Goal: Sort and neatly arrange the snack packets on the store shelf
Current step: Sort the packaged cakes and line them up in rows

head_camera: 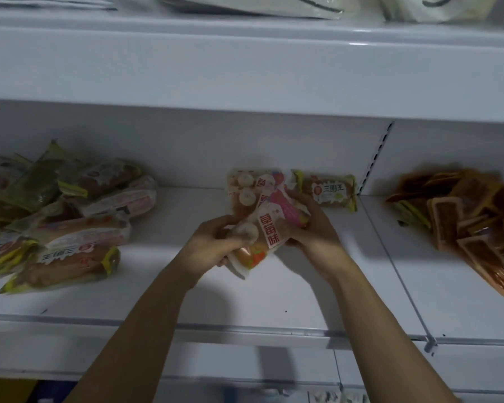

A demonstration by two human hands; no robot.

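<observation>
sprawling across the far left of the white shelf (274,289) is a loose heap of bread packets (58,216), yellow-edged and pink-printed, overlapping at all angles, with one long packet lying nearest the front lip. bare shelf separates that heap from the hands. the left hand (213,245) has its fingers curled round the lower end of a pink-and-white strawberry packet (262,237), held tilted above the shelf's middle. the right hand (312,225) grips the same bundle from the other side, its fingers wrapped under and partly hidden behind the wrappers, so how many packets it holds cannot be told. just behind the hands a pink packet (245,187) stands against the back wall, and beside it, touching, a yellow-edged packet (329,193). right of a slotted upright (376,155), a messy pile of flat orange-brown packets (472,225) spills toward the shelf's front edge. overhead, pale bags (245,5) lie on the upper shelf.
</observation>
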